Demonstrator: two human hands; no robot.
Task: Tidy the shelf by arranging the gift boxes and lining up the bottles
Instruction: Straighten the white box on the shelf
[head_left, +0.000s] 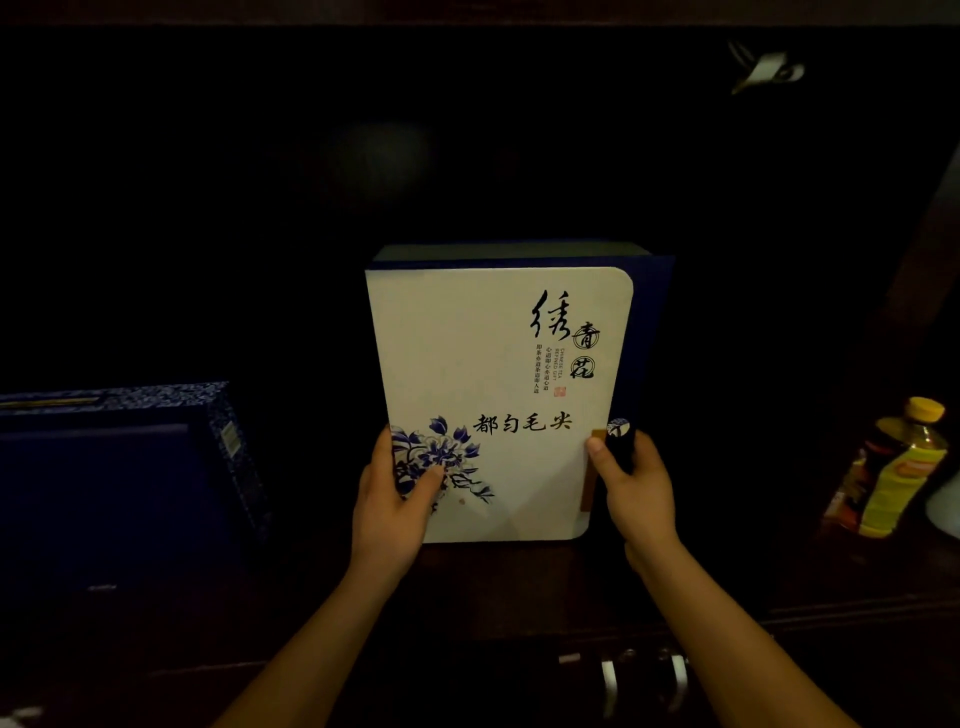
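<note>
Left hand (389, 506), right hand (631, 486) grip white gift box (493, 374) (upright, on dark shelf (519, 582)).

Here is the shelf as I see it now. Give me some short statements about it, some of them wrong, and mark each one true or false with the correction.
1. The left hand and the right hand both grip the white box. True.
2. The blue box stands to the right of the white box. False: it stands to its left.
3. The bottle at the right has a yellow cap. True.
4. The flowers printed on the white box are red. False: they are blue.
</note>
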